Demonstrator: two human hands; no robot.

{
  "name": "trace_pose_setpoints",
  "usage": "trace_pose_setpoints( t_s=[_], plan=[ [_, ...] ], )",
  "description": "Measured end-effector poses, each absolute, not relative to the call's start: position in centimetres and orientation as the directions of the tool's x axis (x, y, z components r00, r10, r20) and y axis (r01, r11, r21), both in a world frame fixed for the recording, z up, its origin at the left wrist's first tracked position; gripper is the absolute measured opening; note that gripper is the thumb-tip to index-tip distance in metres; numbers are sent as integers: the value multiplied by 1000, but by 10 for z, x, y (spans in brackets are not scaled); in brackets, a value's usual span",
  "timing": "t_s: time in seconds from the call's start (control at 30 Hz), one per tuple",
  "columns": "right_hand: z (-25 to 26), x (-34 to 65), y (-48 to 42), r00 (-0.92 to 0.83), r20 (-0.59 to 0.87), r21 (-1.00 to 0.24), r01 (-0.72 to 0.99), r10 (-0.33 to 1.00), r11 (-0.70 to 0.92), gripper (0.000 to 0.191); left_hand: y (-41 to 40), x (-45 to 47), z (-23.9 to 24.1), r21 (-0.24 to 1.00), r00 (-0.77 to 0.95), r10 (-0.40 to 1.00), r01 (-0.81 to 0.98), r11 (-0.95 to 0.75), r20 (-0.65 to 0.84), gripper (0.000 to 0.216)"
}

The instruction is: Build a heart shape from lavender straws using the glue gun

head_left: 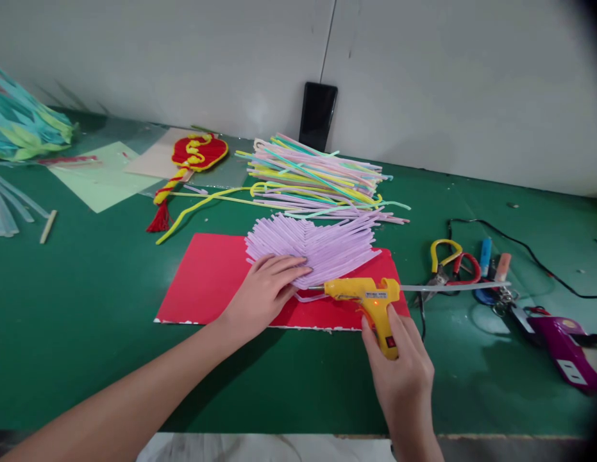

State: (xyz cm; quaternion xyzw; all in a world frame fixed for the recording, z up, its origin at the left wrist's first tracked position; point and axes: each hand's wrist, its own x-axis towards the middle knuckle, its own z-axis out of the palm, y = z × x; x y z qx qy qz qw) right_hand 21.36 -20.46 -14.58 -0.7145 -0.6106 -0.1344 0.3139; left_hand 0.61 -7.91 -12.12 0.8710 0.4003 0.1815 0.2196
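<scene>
My left hand [267, 290] lies flat, fingers stretched, on the lower left edge of a lilac heart made of straws [313, 247]. The heart rests on a red card sheet [206, 279] on the green table. My right hand [403, 372] grips the handle of a yellow glue gun [368, 296]. Its nozzle points left at the heart's bottom tip, close to my left fingertips. A clear glue stick [452, 287] juts out of the gun's back end to the right.
A pile of pastel straws [317, 176] lies behind the heart. Scissors [447, 263], markers, keys and a purple glue gun [565, 346] sit at the right with a black cable. A red tasselled ornament [192, 157], paper sheets and glue sticks [4, 208] lie at the left. A phone [317, 115] leans on the wall.
</scene>
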Motion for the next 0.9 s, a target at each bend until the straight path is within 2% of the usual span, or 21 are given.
trace_pose_setpoints(
  t_s=[0.9],
  plan=[
    [-144, 220, -206, 246, 576, -269, 957, 780, -104, 37, -79, 5, -124, 517, 629, 761, 605, -606, 157, 37]
  ],
)
